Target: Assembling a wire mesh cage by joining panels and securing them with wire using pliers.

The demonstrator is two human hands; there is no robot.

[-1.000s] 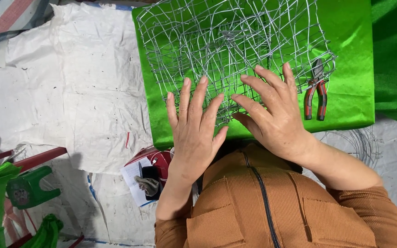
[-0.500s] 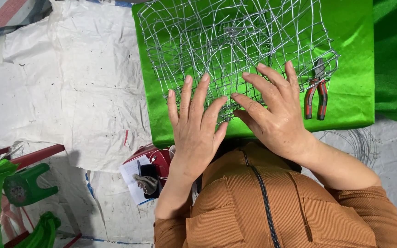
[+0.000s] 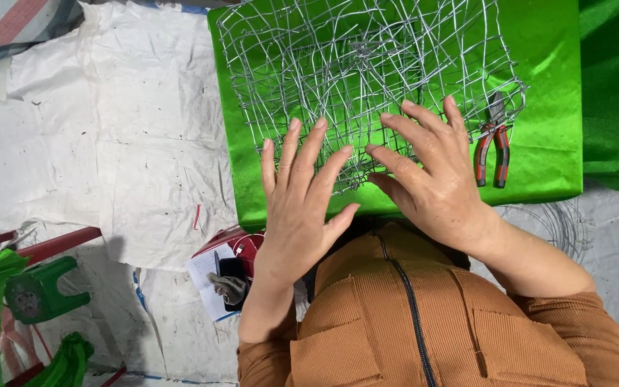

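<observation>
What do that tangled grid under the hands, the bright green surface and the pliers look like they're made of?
Wire grid: thin bare metal wire, silvery and glinting, probably steel. Green surface: looks like glossy fabric or foil, with sheen and soft creases. Pliers: dark metal head, handles with red and black coating, likely rubber or plastic. Left hand and right hand press flat on the grid.

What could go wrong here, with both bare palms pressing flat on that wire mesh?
The wire mesh shows cut ends along its near edge, right under the left hand and right hand; bare skin could get pricked or scratched. The pliers lie against the mesh's right corner, so a shift of the mesh might drag them off the green cloth.
</observation>
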